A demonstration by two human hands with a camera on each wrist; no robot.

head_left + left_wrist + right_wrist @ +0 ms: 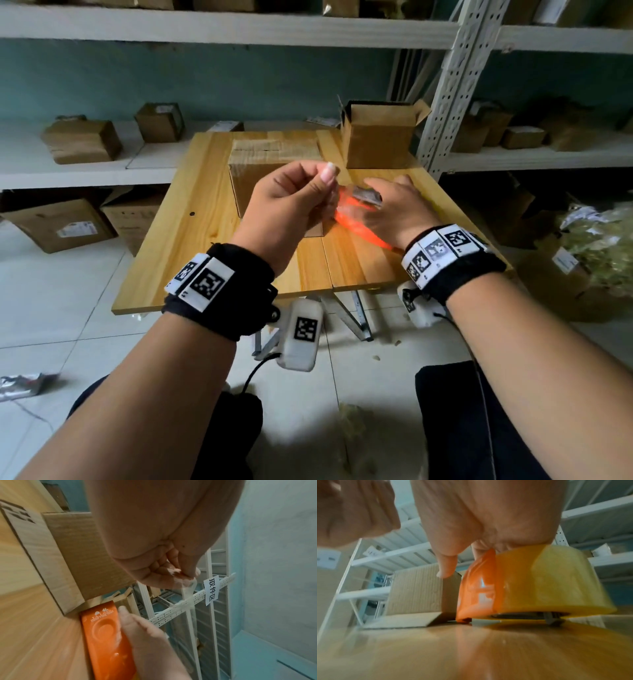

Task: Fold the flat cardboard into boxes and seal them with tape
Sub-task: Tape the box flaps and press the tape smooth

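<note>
While white shelving [239, 27] rings the wooden table [178, 246], left fingers [322, 178] pinch tape [189, 588]; right fingers [387, 186] clasp the dispenser [106, 635].

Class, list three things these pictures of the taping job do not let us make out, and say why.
1. Head view: the orange tape dispenser is motion-blurred and half under the right hand.
2. Left wrist view: the clear tape end pinched by the left hand is nearly invisible.
3. Right wrist view: the brown cardboard box hides its top.

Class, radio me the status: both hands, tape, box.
Left hand pinching tape end. Right hand gripping tape dispenser on table. Box waiting behind.
</note>
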